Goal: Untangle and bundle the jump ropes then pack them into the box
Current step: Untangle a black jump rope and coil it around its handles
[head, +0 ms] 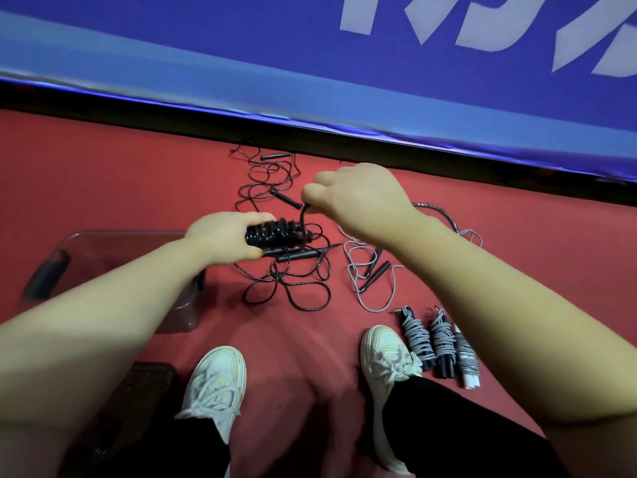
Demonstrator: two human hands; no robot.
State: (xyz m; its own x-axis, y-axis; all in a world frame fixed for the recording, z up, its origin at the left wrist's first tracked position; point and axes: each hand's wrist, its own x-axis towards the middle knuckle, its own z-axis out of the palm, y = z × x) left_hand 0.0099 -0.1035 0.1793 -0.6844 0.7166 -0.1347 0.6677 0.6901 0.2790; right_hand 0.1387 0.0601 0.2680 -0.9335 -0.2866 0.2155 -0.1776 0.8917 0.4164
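On the red floor (103, 174), the left hand (224, 236) gripped the black rope bundle (275, 232); the right hand (358, 201) pinched its tail (302, 217), seemingly limp, springy, best held close.

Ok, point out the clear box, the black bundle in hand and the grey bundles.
clear box (120, 232), head view, far rim.
black bundle (275, 232), head view, wound coils.
grey bundles (417, 336), head view, leftmost bundle's middle.

Both bare forearms reach forward from the lower corners, and the hands lie close together in the middle. The left hand (225, 236) is curled round a black rope bundle (275, 232), with the thumb below. The right hand (358, 201), a little higher, shows its back and pinches the loose black strand (303, 215) that rises from this bundle.
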